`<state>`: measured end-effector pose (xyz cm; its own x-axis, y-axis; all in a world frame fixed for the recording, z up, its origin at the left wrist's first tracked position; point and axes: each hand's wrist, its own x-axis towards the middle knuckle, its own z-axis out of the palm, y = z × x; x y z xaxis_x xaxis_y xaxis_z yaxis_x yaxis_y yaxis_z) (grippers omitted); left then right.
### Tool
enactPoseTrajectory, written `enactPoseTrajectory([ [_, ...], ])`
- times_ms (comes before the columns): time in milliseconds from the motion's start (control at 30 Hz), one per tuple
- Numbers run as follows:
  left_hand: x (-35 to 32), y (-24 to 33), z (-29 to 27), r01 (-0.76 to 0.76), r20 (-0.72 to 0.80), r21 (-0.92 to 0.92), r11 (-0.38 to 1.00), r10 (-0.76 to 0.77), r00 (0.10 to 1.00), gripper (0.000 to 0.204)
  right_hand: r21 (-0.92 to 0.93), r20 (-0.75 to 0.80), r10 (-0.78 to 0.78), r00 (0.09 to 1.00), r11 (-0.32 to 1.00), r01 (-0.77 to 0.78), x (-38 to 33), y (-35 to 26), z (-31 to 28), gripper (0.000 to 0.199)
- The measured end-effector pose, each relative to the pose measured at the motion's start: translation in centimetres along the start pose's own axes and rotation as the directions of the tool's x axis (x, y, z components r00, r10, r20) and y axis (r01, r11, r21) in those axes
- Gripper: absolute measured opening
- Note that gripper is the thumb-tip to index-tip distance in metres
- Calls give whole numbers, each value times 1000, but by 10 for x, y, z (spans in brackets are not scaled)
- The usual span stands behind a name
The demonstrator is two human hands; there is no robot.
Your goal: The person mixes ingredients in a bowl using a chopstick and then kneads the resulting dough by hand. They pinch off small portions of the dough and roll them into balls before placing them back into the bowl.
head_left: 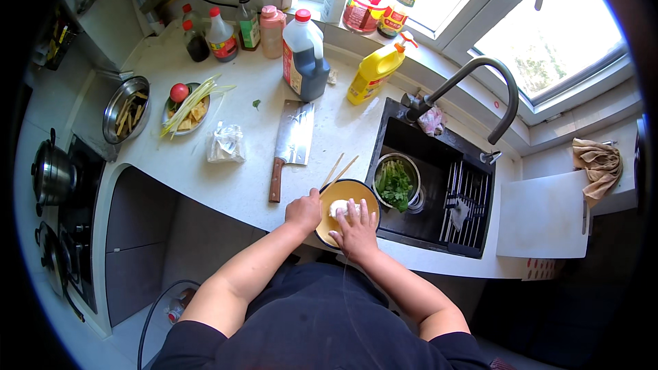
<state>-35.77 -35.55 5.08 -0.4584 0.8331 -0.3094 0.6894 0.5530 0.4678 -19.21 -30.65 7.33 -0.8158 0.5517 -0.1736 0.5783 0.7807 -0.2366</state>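
Note white lump [337,208] gathered but apparently unfinished, not yet out of bowl [349,192] left of sink [432,164], with bowl grasped by left hand [303,212] and lump under spread right hand [356,231].

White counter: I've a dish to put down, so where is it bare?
The white counter is bare between the cleaver and black sink, behind the chopsticks. Another patch lies left of the cleaver's handle, in front of the plastic bag. It is crowded along the back, with bottles, and at the yellow bowl, with left hand and right hand.
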Motion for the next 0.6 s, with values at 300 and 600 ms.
enactPoseTrajectory([
  [300, 0, 5, -3, 7, 32, 35, 999, -8, 999, 23, 40, 317, 16, 948, 999, -30, 17, 8, 4, 62],
  [600, -3, 11, -12, -9, 56, 75, 997, 5, 998, 22, 428, -300, 62, 952, 900, 76, 35, 26, -7, 34],
])
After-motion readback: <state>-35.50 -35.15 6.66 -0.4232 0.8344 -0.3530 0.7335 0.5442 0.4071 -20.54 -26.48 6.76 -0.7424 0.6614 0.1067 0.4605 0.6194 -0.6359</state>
